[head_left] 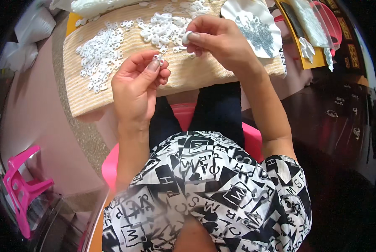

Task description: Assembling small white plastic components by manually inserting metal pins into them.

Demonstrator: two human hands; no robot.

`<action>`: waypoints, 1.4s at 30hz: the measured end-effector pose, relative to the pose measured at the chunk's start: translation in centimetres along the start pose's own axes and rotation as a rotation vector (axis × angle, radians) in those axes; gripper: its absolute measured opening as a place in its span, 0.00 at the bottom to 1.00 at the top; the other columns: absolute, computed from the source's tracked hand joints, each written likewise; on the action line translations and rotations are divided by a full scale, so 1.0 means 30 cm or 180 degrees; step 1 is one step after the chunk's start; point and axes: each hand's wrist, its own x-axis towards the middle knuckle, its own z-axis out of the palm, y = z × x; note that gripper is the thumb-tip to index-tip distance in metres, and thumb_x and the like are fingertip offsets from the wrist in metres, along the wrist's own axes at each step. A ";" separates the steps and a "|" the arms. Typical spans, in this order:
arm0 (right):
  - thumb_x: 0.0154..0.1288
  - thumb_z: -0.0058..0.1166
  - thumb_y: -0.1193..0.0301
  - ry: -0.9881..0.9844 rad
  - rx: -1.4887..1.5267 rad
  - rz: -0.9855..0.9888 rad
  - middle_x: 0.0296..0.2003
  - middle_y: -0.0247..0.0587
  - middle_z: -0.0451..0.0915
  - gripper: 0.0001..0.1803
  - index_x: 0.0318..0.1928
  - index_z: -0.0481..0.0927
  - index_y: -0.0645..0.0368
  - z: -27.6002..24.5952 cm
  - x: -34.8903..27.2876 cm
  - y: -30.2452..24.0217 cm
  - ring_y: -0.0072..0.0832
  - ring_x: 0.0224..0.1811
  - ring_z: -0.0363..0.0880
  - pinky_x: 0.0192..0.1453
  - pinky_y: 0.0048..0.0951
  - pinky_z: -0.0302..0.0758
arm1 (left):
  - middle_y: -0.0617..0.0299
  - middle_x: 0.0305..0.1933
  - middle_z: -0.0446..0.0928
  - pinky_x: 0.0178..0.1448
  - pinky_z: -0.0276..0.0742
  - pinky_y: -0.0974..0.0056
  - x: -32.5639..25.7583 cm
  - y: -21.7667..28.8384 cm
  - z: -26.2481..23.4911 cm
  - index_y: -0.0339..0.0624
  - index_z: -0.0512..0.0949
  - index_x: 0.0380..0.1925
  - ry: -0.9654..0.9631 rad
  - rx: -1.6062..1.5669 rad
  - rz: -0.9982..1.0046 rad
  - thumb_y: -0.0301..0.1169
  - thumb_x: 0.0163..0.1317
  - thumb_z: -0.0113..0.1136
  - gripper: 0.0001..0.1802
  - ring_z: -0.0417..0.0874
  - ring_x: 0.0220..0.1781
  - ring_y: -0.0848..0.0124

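My left hand point(135, 84) is closed, thumb and forefinger pinching a small white plastic piece with holes point(161, 61). Higher up and to the right, my right hand point(223, 42) grips another small white piece point(186, 38) between thumb and fingertips; its shape is partly hidden. The two hands are apart, above a striped yellow-and-white cloth point(204, 73). Beyond my left hand lies a loose pile of white two-holed oval pieces point(99, 52). A second pile of such pieces point(160, 29) lies left of my right hand. Small grey slivers point(257, 35) rest on a white wavy-edged sheet point(234, 9) at the right.
A clear bag of white pieces point(102, 5) lies at the far edge. To the right, a yellow board point(316, 62) holds another filled bag point(309, 23), near a red basin point(330, 23). A pink stool point(22, 185) stands at the left; white plastic bags point(34, 25) are at upper left.
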 end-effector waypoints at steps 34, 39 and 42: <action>0.54 0.54 0.77 -0.0147 0.1186 0.0624 0.26 0.37 0.77 0.05 0.32 0.76 0.66 0.041 -0.216 -0.018 0.17 0.25 0.74 0.28 0.16 0.71 | 0.54 0.32 0.77 0.36 0.75 0.69 -0.071 -0.047 0.084 0.29 0.72 0.40 -0.0387 0.0065 -0.0200 0.19 0.56 0.52 0.11 0.79 0.31 0.70; 0.54 0.53 0.77 -0.0336 0.1288 0.0390 0.24 0.35 0.76 0.05 0.31 0.76 0.67 0.039 -0.208 0.022 0.17 0.25 0.73 0.27 0.16 0.70 | 0.53 0.32 0.77 0.36 0.75 0.69 -0.069 -0.048 0.091 0.29 0.72 0.40 -0.0455 0.0078 -0.0153 0.19 0.56 0.52 0.11 0.79 0.31 0.70; 0.55 0.53 0.76 -0.0501 0.1317 0.0328 0.23 0.33 0.75 0.06 0.32 0.75 0.67 0.033 -0.204 0.031 0.16 0.24 0.71 0.27 0.16 0.69 | 0.53 0.31 0.77 0.36 0.75 0.69 -0.073 -0.042 0.096 0.29 0.72 0.40 -0.0369 0.0089 -0.0213 0.19 0.55 0.53 0.11 0.79 0.30 0.70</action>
